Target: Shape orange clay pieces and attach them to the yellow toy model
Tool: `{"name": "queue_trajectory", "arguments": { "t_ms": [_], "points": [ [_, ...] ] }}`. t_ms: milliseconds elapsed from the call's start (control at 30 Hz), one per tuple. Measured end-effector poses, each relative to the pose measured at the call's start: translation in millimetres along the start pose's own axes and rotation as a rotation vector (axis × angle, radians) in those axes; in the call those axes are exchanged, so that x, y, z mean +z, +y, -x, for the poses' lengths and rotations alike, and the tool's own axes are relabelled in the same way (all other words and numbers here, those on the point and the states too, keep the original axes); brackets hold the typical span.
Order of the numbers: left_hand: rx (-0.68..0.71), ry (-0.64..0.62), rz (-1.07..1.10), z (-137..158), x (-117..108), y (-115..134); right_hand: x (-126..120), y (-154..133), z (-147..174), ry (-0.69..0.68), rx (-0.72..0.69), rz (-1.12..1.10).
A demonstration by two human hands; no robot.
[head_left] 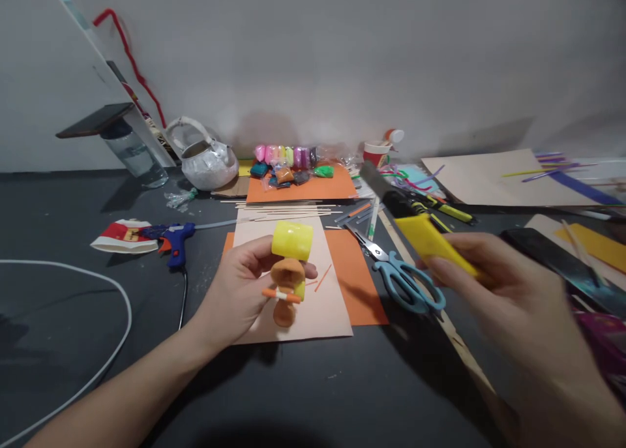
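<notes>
Our two hands are well apart above the table [317, 396]: the left hand [239, 285] pinches a small craft model [287, 272], and the right hand [503, 298] is closed around a yellow-handled tool [435, 240], whose dark far end is blurred. The model, held over a pale sheet [317, 321], has a glossy yellow cylinder on top, rounded orange-brown pieces below and an orange rod with a white band across its front. Just beside our right hand lie blue-handled scissors [411, 288], blades partly open, near the orange card [359, 291] under the pale sheet. For print, we look left: a red-and-white paper piece [122, 235] beside the blue glue gun [178, 239] carries yellowish marks too small for us to read. Any lettering on the red paper cup [375, 152] at the back, or on the clear-wrapped, many-coloured packets [288, 156] nearby, we cannot make out. A silvery pot [210, 166] with a hooped handle stands left of those packets.
</notes>
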State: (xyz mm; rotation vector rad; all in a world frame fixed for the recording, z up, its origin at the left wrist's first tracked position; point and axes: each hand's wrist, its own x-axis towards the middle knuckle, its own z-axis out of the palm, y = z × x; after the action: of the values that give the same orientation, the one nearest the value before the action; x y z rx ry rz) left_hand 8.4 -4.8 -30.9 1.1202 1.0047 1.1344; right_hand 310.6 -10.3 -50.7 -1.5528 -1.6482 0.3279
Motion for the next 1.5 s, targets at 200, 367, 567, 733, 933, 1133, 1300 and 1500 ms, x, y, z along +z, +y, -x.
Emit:
{"name": "queue_trajectory", "arguments": {
  "t_ms": [200, 367, 567, 733, 933, 1133, 1300, 1500],
  "points": [
    [-0.103, -0.033, 0.111, 4, 6, 3, 37, 16, -16, -0.355, 0.113, 0.169],
    [-0.152, -0.046, 0.179, 6, 11, 0, 49, 13, -13, -0.405, 0.086, 0.327],
    [-0.151, -0.124, 0.17, 8, 9, -18, 51, 4, -6, -0.368, -0.004, 0.41],
    [-0.19, -0.146, 0.128, 5, 9, -32, 51, -3, -2, -0.228, -0.118, 0.311],
    [-0.23, -0.198, 0.123, 14, 21, -42, 43, -40, 19, -0.196, -0.307, -0.149],
    [-0.28, -0.268, 0.131, 21, 36, -47, 45, -61, 27, -0.249, -0.456, -0.34],
    [-0.332, -0.3, 0.156, 21, 29, -60, 52, -45, 21, -0.266, -0.453, -0.252],
    [-0.401, -0.295, 0.084, 23, 9, -66, 63, -33, 19, -0.425, -0.448, -0.21]
  ]
}}
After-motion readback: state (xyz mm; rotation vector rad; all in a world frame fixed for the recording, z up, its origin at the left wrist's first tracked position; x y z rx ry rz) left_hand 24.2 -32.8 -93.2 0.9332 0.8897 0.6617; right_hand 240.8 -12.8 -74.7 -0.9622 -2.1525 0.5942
